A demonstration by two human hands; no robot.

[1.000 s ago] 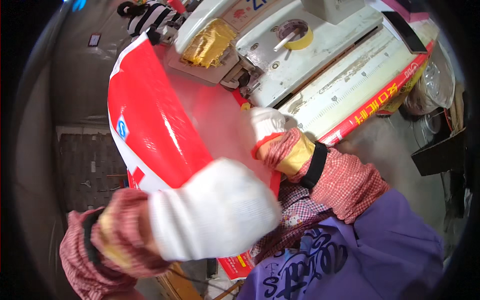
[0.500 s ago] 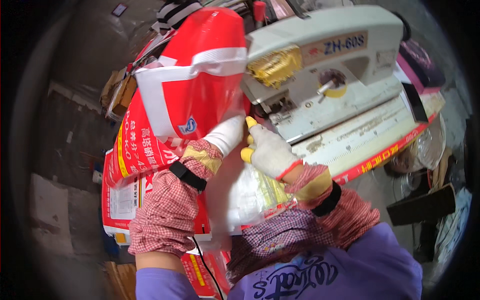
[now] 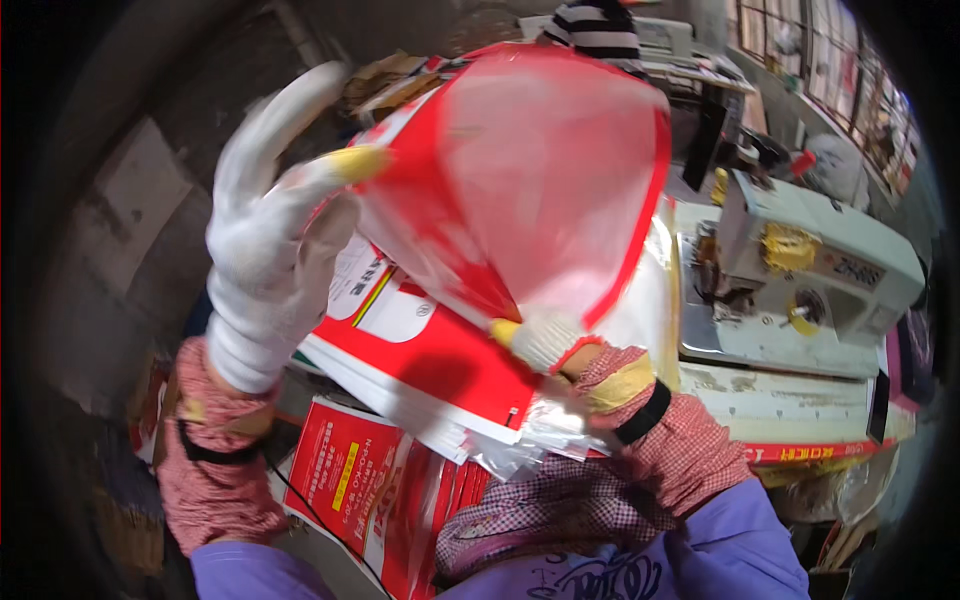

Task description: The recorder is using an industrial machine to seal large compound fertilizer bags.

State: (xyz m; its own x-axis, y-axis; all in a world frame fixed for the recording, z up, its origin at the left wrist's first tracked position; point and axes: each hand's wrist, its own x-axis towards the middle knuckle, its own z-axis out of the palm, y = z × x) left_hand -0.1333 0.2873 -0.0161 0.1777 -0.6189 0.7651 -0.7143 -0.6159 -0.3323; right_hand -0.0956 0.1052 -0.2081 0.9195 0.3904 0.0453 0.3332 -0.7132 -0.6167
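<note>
Here, grip of right hand: white-gloved fingers are pinched on the lower edge of the red woven sack, at the point where its mouth narrows toward the wrist.
Grip of left hand: glove spread wide, fingers extended upward and blurred; the yellow-tipped thumb lies against the sack's left rim, but no closed hold is visible.
Red woven sack: held raised in front of the head camera, mouth open toward the viewer, so that the pale translucent lining shows inside a red border; it stands between the two hands and above the stack.
Sleeves: red-checked cuffs with a yellow band and a black strap at each wrist, over purple upper sleeves.
Stack of flat sacks: red-and-white printed bags lying just below the raised sack, their white edges layered toward the lower right.
Clear plastic liner: crumpled film projecting from under the stack, just beside the right wrist.
Lower sacks: further red printed bags beneath the stack, near the left forearm.
Sewing machine: grey-white industrial head with yellow parts, on a worn bench to the right, well apart from both hands.
Striped garment: black-and-white cloth at the upper edge, behind the sack.
</note>
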